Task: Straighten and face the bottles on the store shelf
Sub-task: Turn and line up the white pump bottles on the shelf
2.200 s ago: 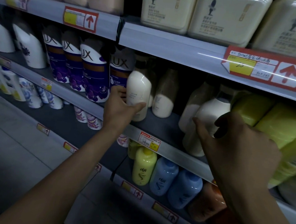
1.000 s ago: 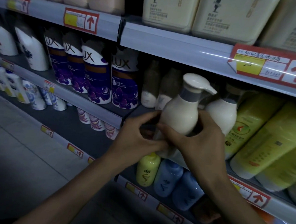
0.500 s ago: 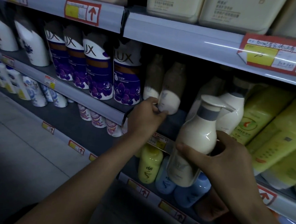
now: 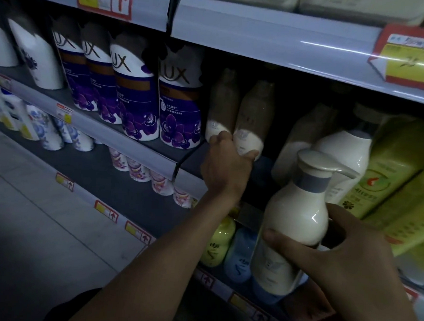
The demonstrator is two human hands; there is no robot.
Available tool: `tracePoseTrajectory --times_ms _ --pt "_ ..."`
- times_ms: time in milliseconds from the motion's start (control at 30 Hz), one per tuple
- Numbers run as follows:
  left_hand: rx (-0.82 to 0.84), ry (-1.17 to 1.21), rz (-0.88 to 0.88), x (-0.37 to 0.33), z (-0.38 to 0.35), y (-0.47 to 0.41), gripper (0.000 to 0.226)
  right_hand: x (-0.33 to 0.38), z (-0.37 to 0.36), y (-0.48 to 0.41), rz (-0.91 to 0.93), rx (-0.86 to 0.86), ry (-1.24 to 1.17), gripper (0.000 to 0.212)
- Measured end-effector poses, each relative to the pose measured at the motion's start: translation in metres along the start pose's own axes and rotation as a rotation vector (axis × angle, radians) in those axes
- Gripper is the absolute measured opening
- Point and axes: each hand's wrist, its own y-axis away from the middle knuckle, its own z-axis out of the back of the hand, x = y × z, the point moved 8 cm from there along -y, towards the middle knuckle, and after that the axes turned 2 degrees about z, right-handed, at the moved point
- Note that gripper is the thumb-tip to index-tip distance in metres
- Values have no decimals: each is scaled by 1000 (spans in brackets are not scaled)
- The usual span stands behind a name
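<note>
Left hand (image 4: 226, 166): fingers curled round the base of a cream bottle (image 4: 253, 123) standing on the shelf (image 4: 193, 156) (deep in shadow).
Right hand (image 4: 354, 258): grips the pump bottle (image 4: 294, 220), nearly upright, out before the shelf edge.

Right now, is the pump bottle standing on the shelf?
No, the right hand holds the cream pump bottle in the air, in front of the shelf.
</note>
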Motion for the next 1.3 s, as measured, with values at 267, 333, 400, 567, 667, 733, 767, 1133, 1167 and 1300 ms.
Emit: tracePoseTrajectory --times_ms 267,333,400,567,667,733,767,1133,1167,1300 --pt "-54 -35 50 -1 2 2 64 4 2 -1 11 -4 -54 70" --pt "-56 -31 53 -2 2 3 64 6 2 -1 11 -8 -63 72" --pt "-55 -30 55 -3 2 3 63 7 4 1 18 -18 -58 74" --pt "-46 -29 40 -5 2 4 61 8 3 2 18 -14 -51 81" --pt "-21 -21 51 -6 3 5 60 11 1 2 25 -25 -61 82" --pt "12 16 62 -5 3 5 59 13 0 1 25 -17 -80 76" --pt "25 47 57 -3 4 5 58 15 -1 1 24 -8 -90 71" --pt "185 575 29 16 61 31 23 39 -26 -14 63 0 -233 58" --pt "189 583 10 15 72 40 23 42 -30 -15 61 2 -265 59" --pt "143 560 -78 11 109 76 29 57 -46 -25 65 -58 -429 58"
